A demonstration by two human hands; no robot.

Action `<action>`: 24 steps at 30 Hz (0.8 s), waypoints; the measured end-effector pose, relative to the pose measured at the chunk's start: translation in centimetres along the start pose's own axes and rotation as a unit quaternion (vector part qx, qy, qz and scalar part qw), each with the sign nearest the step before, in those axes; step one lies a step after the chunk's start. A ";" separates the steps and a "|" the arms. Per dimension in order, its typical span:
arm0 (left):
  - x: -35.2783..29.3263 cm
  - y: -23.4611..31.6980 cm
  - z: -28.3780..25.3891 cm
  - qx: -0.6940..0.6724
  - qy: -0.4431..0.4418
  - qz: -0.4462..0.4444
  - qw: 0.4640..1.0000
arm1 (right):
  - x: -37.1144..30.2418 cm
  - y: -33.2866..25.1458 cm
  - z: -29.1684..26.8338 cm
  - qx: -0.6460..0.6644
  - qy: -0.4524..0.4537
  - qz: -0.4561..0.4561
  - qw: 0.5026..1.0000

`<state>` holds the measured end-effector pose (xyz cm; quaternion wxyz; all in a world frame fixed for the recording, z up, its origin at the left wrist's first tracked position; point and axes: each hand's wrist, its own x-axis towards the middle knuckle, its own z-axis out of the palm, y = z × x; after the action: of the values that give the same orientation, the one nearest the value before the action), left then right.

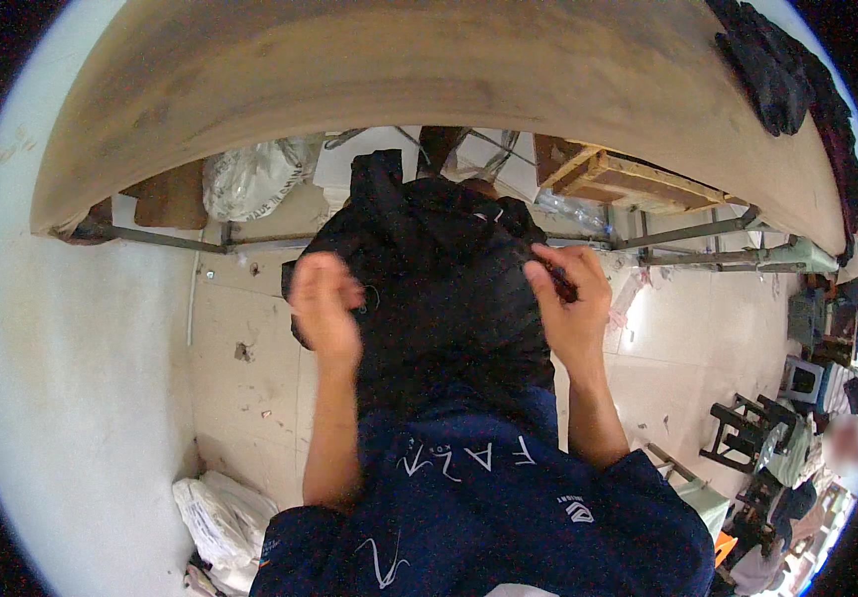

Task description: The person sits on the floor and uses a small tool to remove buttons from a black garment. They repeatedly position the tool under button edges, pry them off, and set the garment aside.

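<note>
A black cloth piece, seemingly a garment, lies bunched over my lap, with a strap-like part sticking up at its far left. My left hand is raised over its left edge; motion smears the fingers, so whether they grip anything cannot be told. Beside that hand a thin pale loop, perhaps thread, shows on the black cloth. At the right edge of the cloth is my right hand, thumb and forefinger curled close together. Something small and dark shows within its curled fingers, too unclear to name.
A long brown table spans the far side, dark cloth hanging at its right end. Beneath it are a clear plastic bag and a wooden crate. White sacks sit lower left; black stools and piled cloth stand right.
</note>
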<state>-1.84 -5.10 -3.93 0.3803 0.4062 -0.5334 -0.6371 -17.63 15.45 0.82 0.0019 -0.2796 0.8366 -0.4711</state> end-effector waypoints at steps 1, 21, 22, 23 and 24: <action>1.2 0.0 -2.2 0.010 0.042 0.012 0.999 | 0.1 0.5 -0.5 0.017 0.011 0.023 1.000; -1.7 -0.3 2.6 0.385 -0.230 0.214 0.868 | -2.5 5.7 3.9 0.095 -0.102 0.131 0.982; -1.4 -0.5 2.8 0.380 -0.258 0.194 0.867 | -2.4 5.6 3.6 0.092 -0.108 0.138 0.980; -1.0 -0.6 2.7 0.379 -0.289 0.174 0.862 | -2.6 5.7 3.6 0.095 -0.101 0.140 0.980; -0.7 -0.7 2.6 0.378 -0.319 0.154 0.856 | -2.7 5.8 3.6 0.098 -0.093 0.143 0.980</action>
<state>-4.03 -3.43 -4.27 0.0999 0.2059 -0.8807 -0.4148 -17.07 16.25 -6.48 0.1745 -0.1987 0.8137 -0.5176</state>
